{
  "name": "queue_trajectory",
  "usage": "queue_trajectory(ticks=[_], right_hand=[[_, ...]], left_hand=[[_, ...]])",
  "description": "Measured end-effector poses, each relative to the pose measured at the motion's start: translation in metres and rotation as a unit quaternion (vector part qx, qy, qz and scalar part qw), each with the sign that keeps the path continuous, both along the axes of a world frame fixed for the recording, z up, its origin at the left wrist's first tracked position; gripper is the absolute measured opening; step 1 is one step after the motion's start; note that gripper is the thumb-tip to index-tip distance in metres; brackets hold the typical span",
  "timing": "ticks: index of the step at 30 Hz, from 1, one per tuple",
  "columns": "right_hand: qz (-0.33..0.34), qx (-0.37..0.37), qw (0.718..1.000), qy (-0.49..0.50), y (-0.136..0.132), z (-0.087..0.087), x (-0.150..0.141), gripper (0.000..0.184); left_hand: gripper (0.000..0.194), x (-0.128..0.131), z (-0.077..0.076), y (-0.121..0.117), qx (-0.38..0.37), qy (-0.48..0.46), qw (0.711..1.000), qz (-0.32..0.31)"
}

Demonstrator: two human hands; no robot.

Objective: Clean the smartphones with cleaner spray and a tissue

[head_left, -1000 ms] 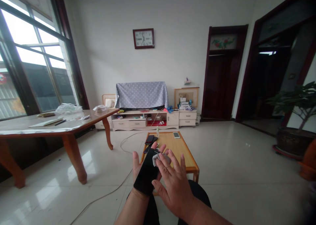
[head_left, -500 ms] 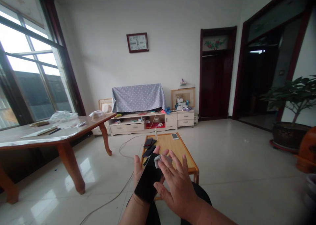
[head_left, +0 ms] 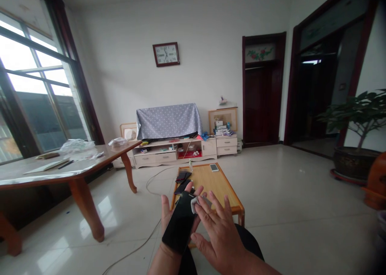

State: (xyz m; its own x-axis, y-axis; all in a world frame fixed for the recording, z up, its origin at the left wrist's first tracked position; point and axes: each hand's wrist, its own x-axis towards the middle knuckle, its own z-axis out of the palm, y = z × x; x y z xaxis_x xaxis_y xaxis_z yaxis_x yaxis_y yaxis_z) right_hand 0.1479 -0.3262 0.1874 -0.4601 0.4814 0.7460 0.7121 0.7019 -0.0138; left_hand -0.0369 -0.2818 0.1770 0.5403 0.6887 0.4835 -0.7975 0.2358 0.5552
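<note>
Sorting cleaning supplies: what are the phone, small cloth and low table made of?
The smartphone looks like glossy glass, given its dark sheen. The cloth seems soft fabric, since it crumples. The low table looks like varnished light wood or bamboo, with a shiny grained top.

Compared with one second ago, the head view is turned a little and lifted. The wall clock [head_left: 166,54] stands further left and lower in the picture, and more of the ceiling [head_left: 169,1] comes into view. The right hand [head_left: 221,237] and the grey cloth [head_left: 199,204] sit lower in the picture, and the black smartphone [head_left: 180,222] in the left hand [head_left: 165,214] too. Because of this, the dark phones [head_left: 182,181] on the low counter [head_left: 211,182] show more, not so covered by the hands.
</note>
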Motion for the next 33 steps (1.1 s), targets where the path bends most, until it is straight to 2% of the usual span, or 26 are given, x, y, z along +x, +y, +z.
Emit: queue_trajectory(ticks=[5,10,15,17,19,22,26,28,30,33], right_hand=[[-0.014,0.0,1.0,-0.005,-0.008,-0.007,-0.001,0.068],[0.082,0.051,0.995,-0.029,-0.013,-0.006,-0.01,0.065],[0.012,-0.018,1.0,0.023,-0.003,0.002,0.002,0.058],[0.03,-0.017,0.999,0.015,-0.001,-0.004,0.003,0.063],[0.08,0.013,0.997,-0.008,-0.002,-0.015,0.001,0.068],[0.113,0.06,0.992,0.001,0.0,-0.024,0.001,0.066],[0.04,-0.031,0.998,0.025,0.009,-0.01,0.02,0.055],[0.012,-0.051,0.998,0.043,0.013,-0.007,0.029,0.055],[0.033,-0.022,0.998,0.043,0.013,-0.013,0.032,0.059],[0.109,0.045,0.993,0.02,0.01,-0.022,0.033,0.064]], left_hand=[[0.096,0.006,0.001,0.004,-0.006,-0.003,1.0,0.0],[0.092,0.015,-0.003,0.01,0.004,-0.021,1.0,0.008],[0.093,0.021,-0.005,0.015,-0.012,-0.005,1.0,-0.008],[0.092,0.025,-0.004,0.02,-0.023,-0.009,1.0,-0.006],[0.092,0.029,-0.005,0.026,-0.03,-0.011,0.999,-0.009],[0.093,0.039,-0.011,0.033,-0.039,0.001,0.999,-0.028],[0.092,0.062,-0.021,0.037,-0.036,0.023,0.996,-0.072],[0.094,0.07,-0.022,0.039,-0.033,0.029,0.995,-0.093],[0.094,0.074,-0.02,0.042,-0.037,0.026,0.995,-0.094],[0.094,0.078,-0.015,0.047,-0.055,0.021,0.996,-0.071]])
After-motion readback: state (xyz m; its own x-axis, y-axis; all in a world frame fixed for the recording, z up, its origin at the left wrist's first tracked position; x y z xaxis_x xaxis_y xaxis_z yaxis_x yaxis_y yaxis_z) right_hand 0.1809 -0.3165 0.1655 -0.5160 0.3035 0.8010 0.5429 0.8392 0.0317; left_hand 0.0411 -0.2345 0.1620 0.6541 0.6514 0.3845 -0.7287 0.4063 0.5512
